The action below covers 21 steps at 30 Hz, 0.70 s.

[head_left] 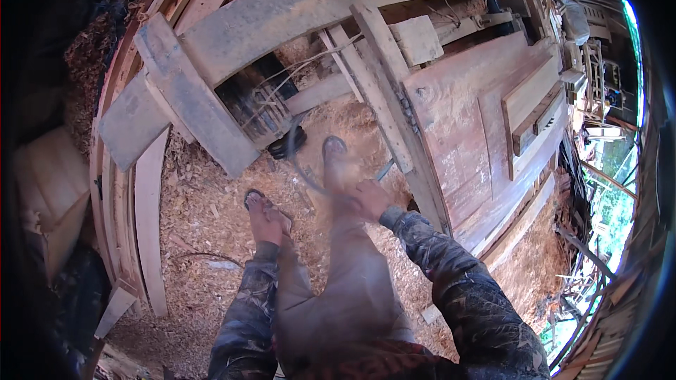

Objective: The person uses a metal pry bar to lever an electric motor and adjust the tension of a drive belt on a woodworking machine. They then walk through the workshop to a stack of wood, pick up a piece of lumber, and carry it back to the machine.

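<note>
Sleeves: dark, patterned sleeves (458, 274), both coming up from the lower edge, with pale trousers (355, 267) between them.
Left hand: the left hand (265, 227) hangs left of center, right over the sandaled left foot (255, 200). Skin and foot kinda blend, so I can't tell how far the fingers are spread or if they've got anything.
Right hand: the right hand (371, 198) is just right of center, beside the right shin, fingers bent toward it. Blurry, so can't tell if they're closed on something.
Cord: thin gray cord (304, 174) looping mid-frame, its lower end fading out near the right hand. Can't say if they touch.
Black thing: small dark object (287, 143) at the cord's upper end, above center, beside the plank frame.
Elbow room: floor covered in shavings (201, 229), open lower left of the left hand. On the right, the pale beam edge (422, 162) of the reddish panel (458, 112) crowds the right hand.
Farther up: crossed gray planks (193, 98) upper left, wood block (417, 40) upper right of center.
</note>
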Each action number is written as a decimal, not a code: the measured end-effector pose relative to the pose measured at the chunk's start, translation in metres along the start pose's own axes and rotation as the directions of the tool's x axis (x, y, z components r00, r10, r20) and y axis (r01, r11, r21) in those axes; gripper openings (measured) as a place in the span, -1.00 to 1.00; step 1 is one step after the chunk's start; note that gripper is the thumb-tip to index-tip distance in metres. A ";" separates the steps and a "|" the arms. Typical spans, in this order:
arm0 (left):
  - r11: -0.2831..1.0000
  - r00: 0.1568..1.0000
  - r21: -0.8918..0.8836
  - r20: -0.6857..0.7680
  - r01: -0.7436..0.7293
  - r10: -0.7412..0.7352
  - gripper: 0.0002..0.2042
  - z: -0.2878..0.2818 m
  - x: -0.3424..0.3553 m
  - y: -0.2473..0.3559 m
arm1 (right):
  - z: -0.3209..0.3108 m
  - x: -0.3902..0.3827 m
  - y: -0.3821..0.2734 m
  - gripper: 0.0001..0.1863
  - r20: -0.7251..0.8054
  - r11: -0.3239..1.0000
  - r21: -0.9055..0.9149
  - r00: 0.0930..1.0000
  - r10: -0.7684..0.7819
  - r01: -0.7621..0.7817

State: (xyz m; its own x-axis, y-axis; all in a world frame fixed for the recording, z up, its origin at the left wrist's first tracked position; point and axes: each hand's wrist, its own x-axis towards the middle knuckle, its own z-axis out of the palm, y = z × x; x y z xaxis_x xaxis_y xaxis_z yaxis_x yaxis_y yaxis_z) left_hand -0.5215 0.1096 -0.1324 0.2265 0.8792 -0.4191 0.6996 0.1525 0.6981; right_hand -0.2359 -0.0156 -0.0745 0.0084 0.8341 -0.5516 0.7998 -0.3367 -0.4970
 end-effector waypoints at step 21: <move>0.919 -0.003 0.394 0.919 -0.004 -0.394 -0.63 0.173 0.059 0.121 | -0.108 -0.006 0.037 -0.61 0.028 0.992 -0.041 0.993 -0.115 0.116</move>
State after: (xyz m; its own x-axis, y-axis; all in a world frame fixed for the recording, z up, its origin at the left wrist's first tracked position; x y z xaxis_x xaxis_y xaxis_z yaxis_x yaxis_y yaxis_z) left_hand -0.3059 0.1020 -0.1736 0.3463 -0.4777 -0.8074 0.9093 -0.0409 0.4142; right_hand -0.1411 0.0142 -0.0173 -0.1009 0.8546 -0.5094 0.8195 -0.2189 -0.5296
